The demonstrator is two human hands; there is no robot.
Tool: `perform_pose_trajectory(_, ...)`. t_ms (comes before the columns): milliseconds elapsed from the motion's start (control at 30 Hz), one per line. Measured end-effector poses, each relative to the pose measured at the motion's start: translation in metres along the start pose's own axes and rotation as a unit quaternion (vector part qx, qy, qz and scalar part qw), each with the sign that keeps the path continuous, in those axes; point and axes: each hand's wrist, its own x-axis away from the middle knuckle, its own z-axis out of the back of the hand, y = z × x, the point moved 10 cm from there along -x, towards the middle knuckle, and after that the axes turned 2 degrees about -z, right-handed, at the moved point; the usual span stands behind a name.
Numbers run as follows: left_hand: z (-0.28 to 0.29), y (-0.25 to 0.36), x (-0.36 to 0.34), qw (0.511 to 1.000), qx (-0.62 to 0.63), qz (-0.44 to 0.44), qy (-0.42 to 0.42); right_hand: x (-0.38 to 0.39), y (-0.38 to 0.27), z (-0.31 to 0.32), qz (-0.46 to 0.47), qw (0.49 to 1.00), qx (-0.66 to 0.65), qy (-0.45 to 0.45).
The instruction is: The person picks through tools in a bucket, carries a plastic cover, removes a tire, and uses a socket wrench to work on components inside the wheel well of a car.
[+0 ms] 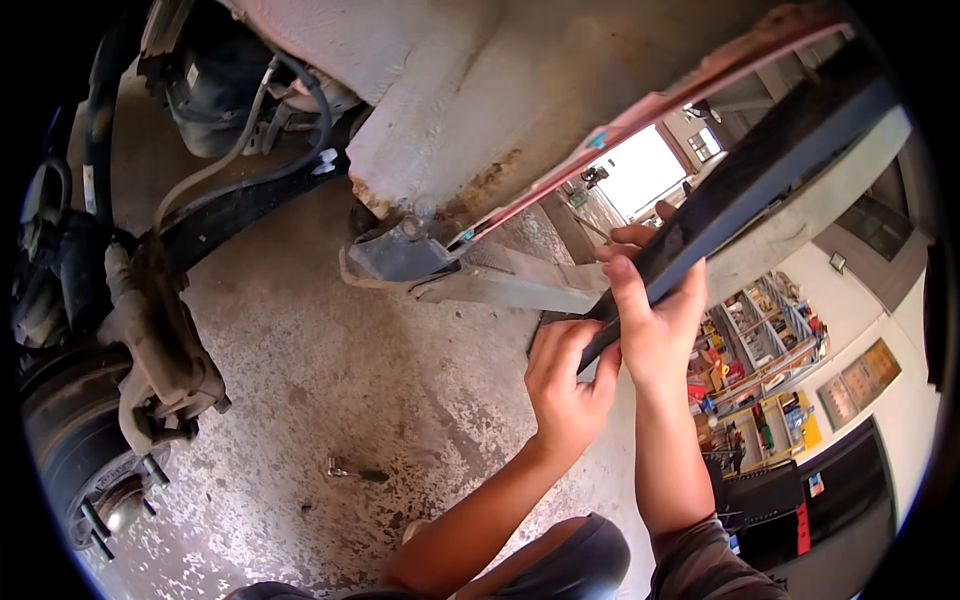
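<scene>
A long black trim strip (740, 190) slants from the upper right down to the middle, beside the lower edge of a raised car body. My left hand (565, 385) is closed around its lower end, the thumb on the near side. Just above it, my right hand (655, 335) grips the same strip, with its thumb along one face and fingertips showing past the far edge. The body's reddish flange (570, 175) runs alongside, apart from the strip. At the flange's lower end sits a dark plastic piece (405, 250) near rusty metal.
A brake caliper (165, 370) and a wheel hub with studs (75, 460) stand at left. A pale beam (520, 285) passes below the body. On the worn floor lies a ratchet-like tool (355, 470). Shelves (765, 335) holding parts are at right.
</scene>
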Motion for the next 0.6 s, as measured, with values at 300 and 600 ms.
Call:
perform_pose_trajectory(300, 0.003, 0.008, -0.006, 1.0, -0.016, -0.008, -0.014, -0.017, 0.002, -0.003, -0.035, 0.964, -0.249, -0.089)
perform_pose_trajectory(600, -0.004, 0.014, 0.01, 0.998, -0.009, 0.033, -0.049, -0.09, -0.065, 0.017, -0.044, 0.956, -0.254, -0.138)
